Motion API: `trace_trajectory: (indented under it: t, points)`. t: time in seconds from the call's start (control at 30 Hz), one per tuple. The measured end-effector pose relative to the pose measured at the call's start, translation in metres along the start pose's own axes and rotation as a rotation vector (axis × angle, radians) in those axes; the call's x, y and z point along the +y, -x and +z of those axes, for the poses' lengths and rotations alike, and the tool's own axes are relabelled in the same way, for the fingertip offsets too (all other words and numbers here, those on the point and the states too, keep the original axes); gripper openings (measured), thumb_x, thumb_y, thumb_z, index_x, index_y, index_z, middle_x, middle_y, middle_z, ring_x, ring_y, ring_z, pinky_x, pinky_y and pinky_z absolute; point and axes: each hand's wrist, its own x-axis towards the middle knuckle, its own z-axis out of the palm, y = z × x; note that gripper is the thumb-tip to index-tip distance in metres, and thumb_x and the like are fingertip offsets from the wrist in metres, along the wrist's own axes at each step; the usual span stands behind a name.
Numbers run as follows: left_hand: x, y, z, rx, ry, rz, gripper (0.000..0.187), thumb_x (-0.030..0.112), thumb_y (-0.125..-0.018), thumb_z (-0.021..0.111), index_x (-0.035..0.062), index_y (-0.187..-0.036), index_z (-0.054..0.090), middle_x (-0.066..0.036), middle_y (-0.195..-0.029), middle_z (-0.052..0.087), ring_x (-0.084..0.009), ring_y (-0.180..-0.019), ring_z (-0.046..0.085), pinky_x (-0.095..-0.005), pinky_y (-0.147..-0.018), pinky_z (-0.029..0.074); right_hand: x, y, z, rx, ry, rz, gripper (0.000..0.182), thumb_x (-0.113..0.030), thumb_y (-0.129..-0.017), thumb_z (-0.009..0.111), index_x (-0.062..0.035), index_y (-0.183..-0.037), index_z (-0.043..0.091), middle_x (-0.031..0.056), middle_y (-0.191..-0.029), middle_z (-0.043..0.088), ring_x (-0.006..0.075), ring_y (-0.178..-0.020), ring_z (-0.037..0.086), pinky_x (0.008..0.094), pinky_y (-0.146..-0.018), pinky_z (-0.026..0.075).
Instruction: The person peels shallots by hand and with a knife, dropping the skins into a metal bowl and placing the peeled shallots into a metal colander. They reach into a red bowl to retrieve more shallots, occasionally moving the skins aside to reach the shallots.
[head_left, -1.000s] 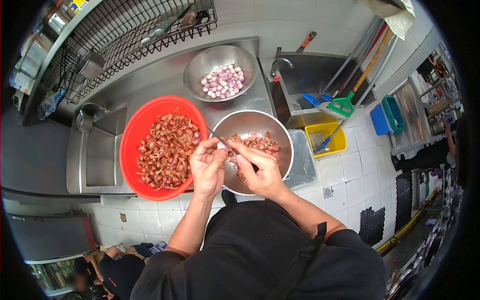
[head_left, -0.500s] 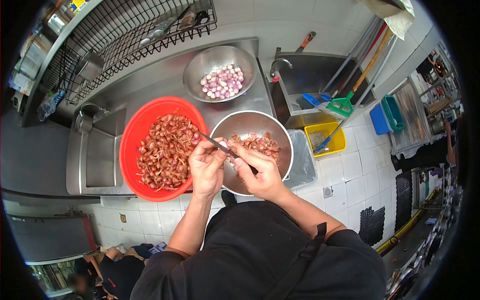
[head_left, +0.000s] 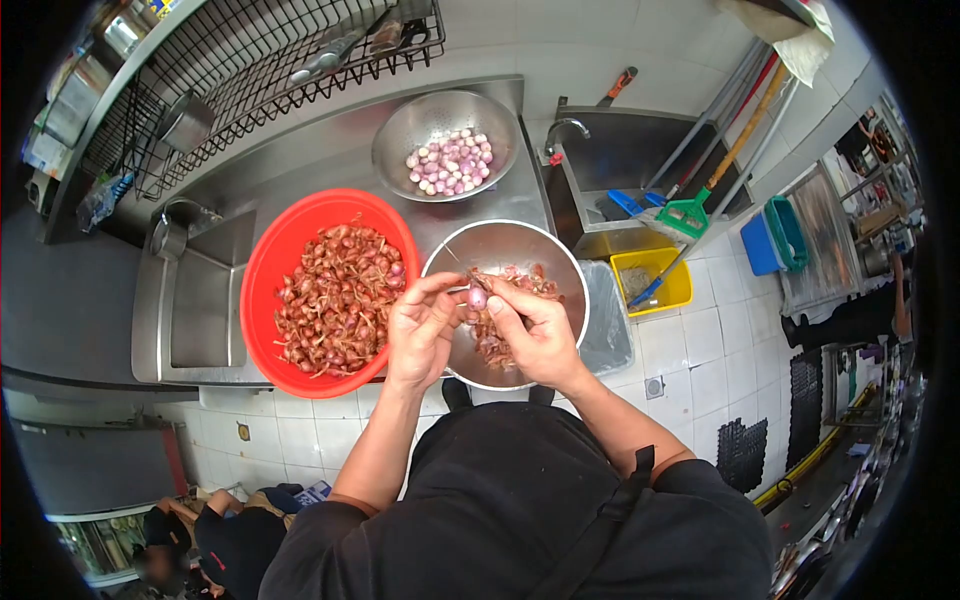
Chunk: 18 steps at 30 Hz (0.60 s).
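Observation:
Over the steel bowl (head_left: 575, 330), my left hand (head_left: 422, 325) pinches a partly peeled shallot (head_left: 477, 298), its pale purple flesh showing. My right hand (head_left: 535, 335) is closed against the shallot's other side and grips a small knife (head_left: 453, 256), whose thin blade points up and left; its handle is hidden in the hand. Reddish-brown peelings (head_left: 498, 347) lie in the bowl beneath both hands. To the left, a red basin (head_left: 262, 345) is heaped with unpeeled shallots (head_left: 335, 300). Peeled shallots (head_left: 450, 163) sit in a steel colander (head_left: 395, 130) behind the bowl.
A sink (head_left: 210, 320) is at the left and another sink (head_left: 640, 150) at the back right. A wire rack (head_left: 280, 60) hangs above the counter. A yellow bin (head_left: 680, 290), brooms and a green dustpan (head_left: 685, 217) stand right. Other people (head_left: 235, 545) are at lower left and far right.
The knife blade has swung from lying across the shallot to a thin edge-on line pointing up and left. The shallot now shows between my fingertips, and my right hand has shifted slightly right.

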Motion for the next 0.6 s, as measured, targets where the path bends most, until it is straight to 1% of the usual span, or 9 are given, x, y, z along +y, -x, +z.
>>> trace_trajectory:
  t: [0.03, 0.1, 0.23, 0.33, 0.4, 0.43, 0.5, 0.53, 0.6]
  points:
    - [-0.004, -0.001, 0.001, -0.02, 0.041, -0.016, 0.026, 0.003, -0.094, 0.063, -0.0012, -0.119, 0.059, -0.013, -0.113, 0.066, -0.0204, -0.102, 0.066, -0.0343, -0.087, 0.056, 0.0, 0.001, -0.002, 0.0, 0.001, -0.002, 0.034, -0.01, -0.098, 0.058, 0.0025, -0.13, 0.06, 0.005, -0.096, 0.069, 0.0048, -0.075, 0.057, 0.0224, -0.068, 0.049]
    - [-0.012, -0.002, -0.002, -0.013, 0.024, -0.013, 0.03, 0.001, -0.093, 0.064, -0.0011, -0.121, 0.057, -0.013, -0.114, 0.065, -0.0196, -0.102, 0.066, -0.0337, -0.088, 0.055, 0.0, 0.003, -0.007, -0.056, -0.146, 0.294, 0.034, -0.013, -0.099, 0.058, 0.0006, -0.131, 0.06, -0.0001, -0.086, 0.066, 0.0016, -0.065, 0.05, 0.0199, -0.057, 0.044]
    - [-0.013, -0.004, -0.003, -0.014, 0.009, -0.039, 0.028, -0.002, -0.091, 0.065, -0.0015, -0.118, 0.059, -0.014, -0.115, 0.066, -0.0181, -0.101, 0.067, -0.0309, -0.088, 0.055, -0.011, 0.003, -0.005, -0.009, -0.166, 0.283, 0.033, -0.014, -0.1, 0.058, -0.0005, -0.131, 0.06, -0.0017, -0.082, 0.065, 0.0008, -0.063, 0.049, 0.0186, -0.054, 0.042]
    - [-0.007, -0.005, 0.003, -0.032, 0.02, -0.068, 0.028, -0.004, -0.091, 0.064, -0.0017, -0.118, 0.059, -0.013, -0.113, 0.067, -0.0169, -0.099, 0.067, -0.0292, -0.088, 0.054, -0.012, 0.002, -0.008, -0.02, -0.206, 0.319, 0.033, -0.013, -0.1, 0.057, 0.001, -0.13, 0.06, -0.0015, -0.082, 0.065, 0.0018, -0.064, 0.05, 0.0192, -0.055, 0.042]
    - [-0.006, -0.006, 0.003, -0.023, 0.011, -0.071, 0.028, -0.005, -0.09, 0.064, -0.0018, -0.118, 0.06, -0.013, -0.112, 0.067, -0.0164, -0.098, 0.067, -0.0286, -0.088, 0.054, -0.011, 0.002, -0.01, -0.023, -0.176, 0.275, 0.033, -0.012, -0.1, 0.056, 0.0036, -0.13, 0.059, -0.001, -0.082, 0.065, 0.0011, -0.065, 0.05, 0.0187, -0.057, 0.043]
    - [-0.007, -0.007, 0.0, -0.012, -0.071, -0.032, 0.029, -0.005, -0.09, 0.064, -0.002, -0.119, 0.059, -0.013, -0.112, 0.067, -0.0161, -0.097, 0.067, -0.0281, -0.086, 0.054, -0.009, 0.003, -0.011, -0.022, -0.177, 0.274, 0.033, -0.012, -0.1, 0.056, 0.0036, -0.13, 0.059, -0.001, -0.082, 0.065, 0.0011, -0.065, 0.05, 0.0187, -0.057, 0.043]
    - [-0.005, -0.007, -0.001, -0.001, -0.155, 0.008, 0.03, -0.005, -0.09, 0.064, -0.0022, -0.12, 0.059, -0.013, -0.111, 0.068, -0.0158, -0.097, 0.067, -0.0276, -0.085, 0.055, -0.004, 0.005, -0.012, 0.08, -0.171, 0.231, 0.033, -0.011, -0.1, 0.056, 0.006, -0.129, 0.059, 0.0019, -0.086, 0.067, 0.0032, -0.073, 0.055, 0.0203, -0.065, 0.047]
    - [-0.001, -0.007, 0.001, 0.003, -0.2, 0.02, 0.031, -0.002, -0.091, 0.064, -0.002, -0.122, 0.058, -0.013, -0.112, 0.067, -0.0147, -0.096, 0.066, -0.0267, -0.083, 0.054, -0.004, 0.004, -0.013, 0.08, -0.172, 0.232, 0.033, -0.011, -0.1, 0.056, 0.006, -0.129, 0.059, 0.0019, -0.086, 0.067, 0.0032, -0.073, 0.055, 0.0203, -0.065, 0.047]
    - [0.004, -0.008, 0.0, 0.007, -0.246, 0.031, 0.033, 0.001, -0.092, 0.064, -0.0018, -0.124, 0.058, -0.012, -0.113, 0.067, -0.0136, -0.094, 0.064, -0.0257, -0.081, 0.053, -0.004, 0.001, -0.017, 0.108, -0.159, 0.146, 0.032, -0.011, -0.1, 0.055, 0.0071, -0.126, 0.06, 0.0045, -0.09, 0.068, 0.0056, -0.082, 0.058, 0.0225, -0.073, 0.048]
